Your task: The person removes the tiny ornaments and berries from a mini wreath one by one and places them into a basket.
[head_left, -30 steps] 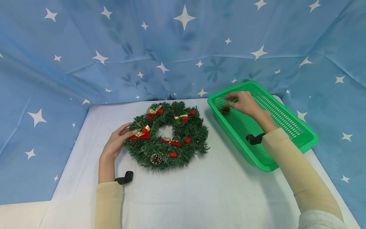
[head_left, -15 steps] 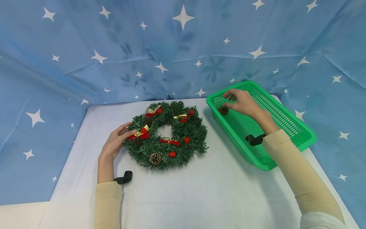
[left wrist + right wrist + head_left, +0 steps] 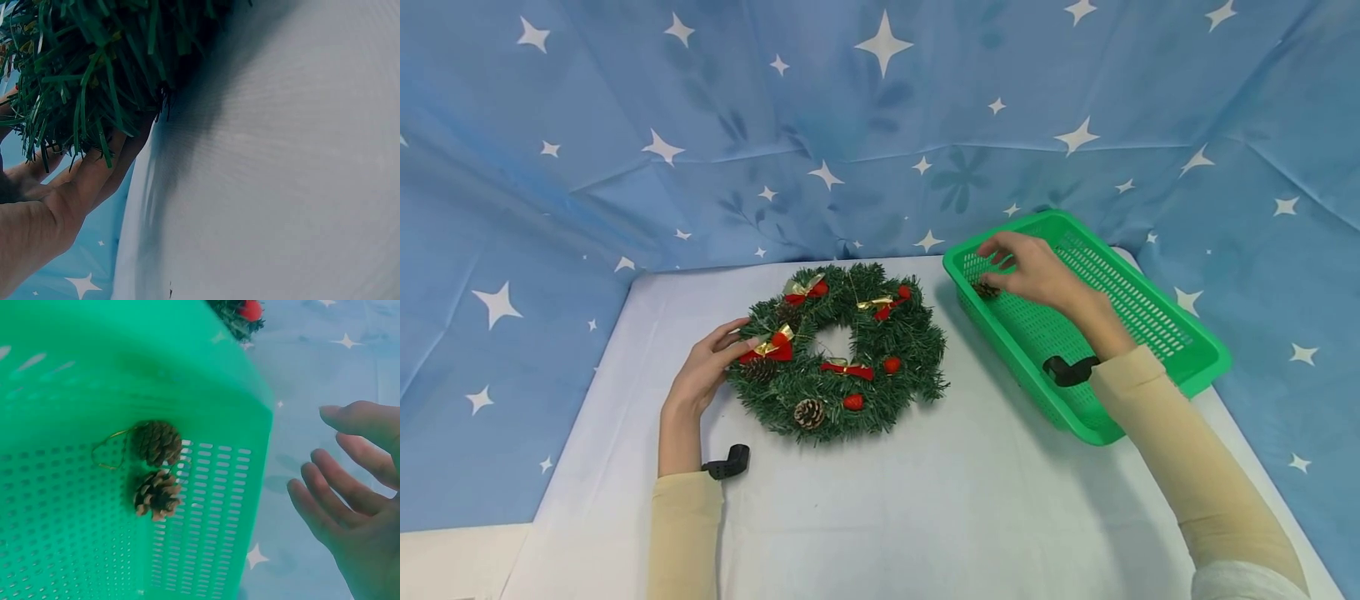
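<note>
A green wreath with red bows, red berries and pine cones lies on the white table. My left hand grips its left edge, thumb on top beside a red and gold bow. In the left wrist view, the fingers reach beneath the wreath's greenery. My right hand hovers over the far left end of a green basket, fingers loosely bent and apart, holding nothing. In the right wrist view, two pine cones, one with a gold loop, lie in the basket's corner.
A white cloth covers the table. Blue curtains with white stars hang behind it and at both sides. The basket's raised rim surrounds the space below my right hand.
My right hand has shifted slightly left over the basket end, its fingers still apart. The left hand and wreath have stayed in place.
</note>
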{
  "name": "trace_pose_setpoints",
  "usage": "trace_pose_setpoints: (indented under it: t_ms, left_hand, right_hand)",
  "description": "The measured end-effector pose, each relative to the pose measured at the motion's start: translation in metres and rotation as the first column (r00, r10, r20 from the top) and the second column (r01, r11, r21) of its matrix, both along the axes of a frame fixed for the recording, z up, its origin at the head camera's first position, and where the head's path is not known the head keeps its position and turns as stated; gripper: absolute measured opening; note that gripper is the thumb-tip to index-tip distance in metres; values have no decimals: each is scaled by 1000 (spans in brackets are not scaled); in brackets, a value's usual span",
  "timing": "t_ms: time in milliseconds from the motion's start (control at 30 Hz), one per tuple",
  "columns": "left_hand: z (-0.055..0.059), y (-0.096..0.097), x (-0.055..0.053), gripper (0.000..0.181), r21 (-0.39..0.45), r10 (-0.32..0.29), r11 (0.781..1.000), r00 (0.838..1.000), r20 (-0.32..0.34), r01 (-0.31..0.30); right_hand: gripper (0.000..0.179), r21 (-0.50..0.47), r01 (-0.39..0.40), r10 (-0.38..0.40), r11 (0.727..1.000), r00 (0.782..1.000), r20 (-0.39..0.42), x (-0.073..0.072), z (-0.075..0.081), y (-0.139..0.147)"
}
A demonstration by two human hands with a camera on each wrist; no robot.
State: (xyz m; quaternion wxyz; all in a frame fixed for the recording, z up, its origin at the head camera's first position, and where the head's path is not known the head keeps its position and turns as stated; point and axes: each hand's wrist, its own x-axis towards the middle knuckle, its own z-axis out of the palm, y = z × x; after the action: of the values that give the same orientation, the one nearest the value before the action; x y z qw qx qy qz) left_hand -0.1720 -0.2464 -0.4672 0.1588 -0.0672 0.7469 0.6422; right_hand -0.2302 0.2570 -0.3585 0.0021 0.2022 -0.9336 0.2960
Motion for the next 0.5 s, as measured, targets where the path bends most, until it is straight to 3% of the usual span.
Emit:
trace_pose_setpoints:
  t_ms: [500]
  left_hand:
    - [1,-1,-1,76,-13,-5,1000,1000,0,5]
  right_hand:
    - [40,-62,-35,39,997,997,69,10,6,-18]
